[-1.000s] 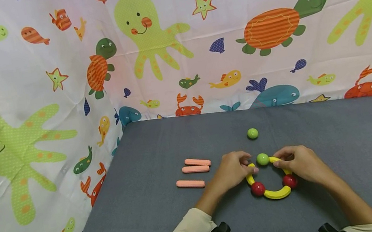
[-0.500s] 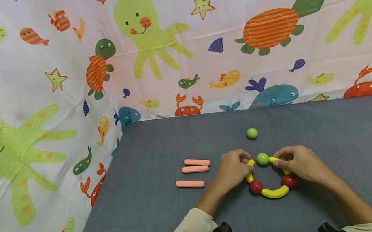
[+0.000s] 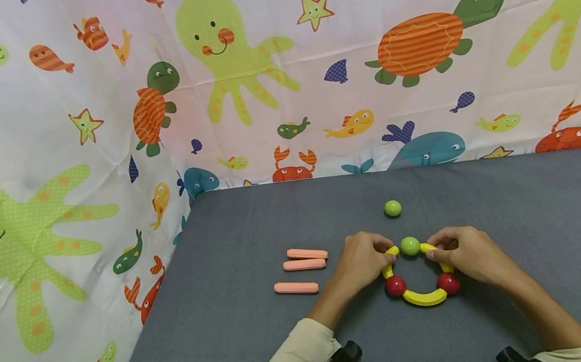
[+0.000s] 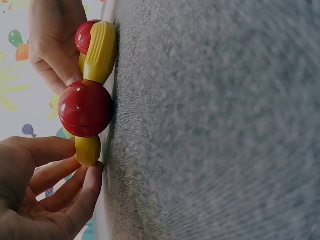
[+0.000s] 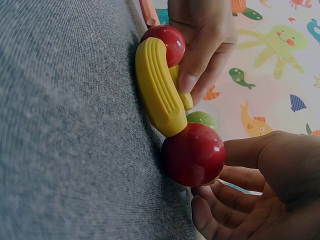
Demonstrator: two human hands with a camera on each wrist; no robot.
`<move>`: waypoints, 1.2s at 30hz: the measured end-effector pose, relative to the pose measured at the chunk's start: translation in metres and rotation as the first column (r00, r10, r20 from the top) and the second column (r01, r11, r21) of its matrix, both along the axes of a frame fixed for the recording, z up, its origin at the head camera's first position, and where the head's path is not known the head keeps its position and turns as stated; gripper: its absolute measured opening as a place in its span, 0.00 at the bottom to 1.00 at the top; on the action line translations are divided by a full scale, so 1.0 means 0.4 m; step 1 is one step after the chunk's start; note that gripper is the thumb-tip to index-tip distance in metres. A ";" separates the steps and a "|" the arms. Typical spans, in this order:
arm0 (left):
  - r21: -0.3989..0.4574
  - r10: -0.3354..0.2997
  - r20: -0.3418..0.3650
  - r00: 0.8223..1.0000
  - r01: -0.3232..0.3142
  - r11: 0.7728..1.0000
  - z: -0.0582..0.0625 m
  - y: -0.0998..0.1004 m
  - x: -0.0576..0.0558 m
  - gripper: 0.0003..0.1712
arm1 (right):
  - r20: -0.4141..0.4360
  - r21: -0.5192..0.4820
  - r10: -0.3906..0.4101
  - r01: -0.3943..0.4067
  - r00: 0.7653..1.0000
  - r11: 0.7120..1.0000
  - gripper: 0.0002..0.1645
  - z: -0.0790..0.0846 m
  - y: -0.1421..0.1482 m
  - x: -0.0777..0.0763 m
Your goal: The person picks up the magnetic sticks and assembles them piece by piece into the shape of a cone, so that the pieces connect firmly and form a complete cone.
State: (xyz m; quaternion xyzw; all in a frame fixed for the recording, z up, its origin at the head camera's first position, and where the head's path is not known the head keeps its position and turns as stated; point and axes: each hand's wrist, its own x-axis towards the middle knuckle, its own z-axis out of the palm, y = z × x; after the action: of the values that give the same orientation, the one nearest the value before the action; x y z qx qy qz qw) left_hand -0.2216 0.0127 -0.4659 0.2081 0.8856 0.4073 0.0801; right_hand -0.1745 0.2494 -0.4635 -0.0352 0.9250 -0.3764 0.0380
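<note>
In the head view a ring of pieces lies on the table: a red ball (image 3: pixel 395 286) at left, a second red ball (image 3: pixel 449 284) at right and a ridged, banana-shaped yellow piece (image 3: pixel 425 298) joining them in front. My left hand (image 3: pixel 364 260) pinches the left yellow piece (image 3: pixel 388 271) near its far end. On the other side my right hand (image 3: pixel 469 250) grips the right yellow piece (image 3: pixel 427 247), partly hidden by the fingers. Between the far tips of these two sits a green ball (image 3: pixel 410 246). The left wrist view shows fingertips around the left yellow piece (image 4: pixel 88 151), beside a red ball (image 4: pixel 85 109).
A loose green ball (image 3: pixel 393 208) lies behind the ring. Left of the hands are several pink sticks, one of them nearest the front (image 3: pixel 296 287). The grey-covered table (image 3: pixel 226 345) ends at a sea-animal printed cloth (image 3: pixel 278 74) behind and at left.
My left hand has shifted slightly away from me with the left yellow piece, its tip now nearer the green ball. The red balls and front yellow piece moved a little back and left.
</note>
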 end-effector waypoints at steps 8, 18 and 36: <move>0.003 -0.019 -0.049 0.999 0.019 1.000 -0.003 0.012 -0.009 0.10 | -0.010 -0.001 0.004 -0.004 1.000 1.000 0.13 0.002 -0.002 0.001; -0.005 -0.029 -0.042 0.999 0.029 1.000 -0.004 0.022 -0.007 0.11 | -0.003 0.014 0.005 -0.005 1.000 1.000 0.14 0.003 0.003 0.000; 0.060 -0.072 -0.041 0.997 0.075 0.995 0.025 -0.128 0.045 0.16 | -0.120 0.020 0.101 -0.099 0.988 0.995 0.20 0.003 -0.014 -0.002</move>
State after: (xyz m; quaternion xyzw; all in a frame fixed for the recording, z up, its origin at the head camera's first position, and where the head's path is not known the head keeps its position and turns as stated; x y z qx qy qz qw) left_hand -0.2036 -0.0384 -0.4559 0.2508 0.8659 0.4270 0.0713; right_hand -0.1754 0.2438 -0.4621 -0.1039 0.9253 -0.3647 0.0008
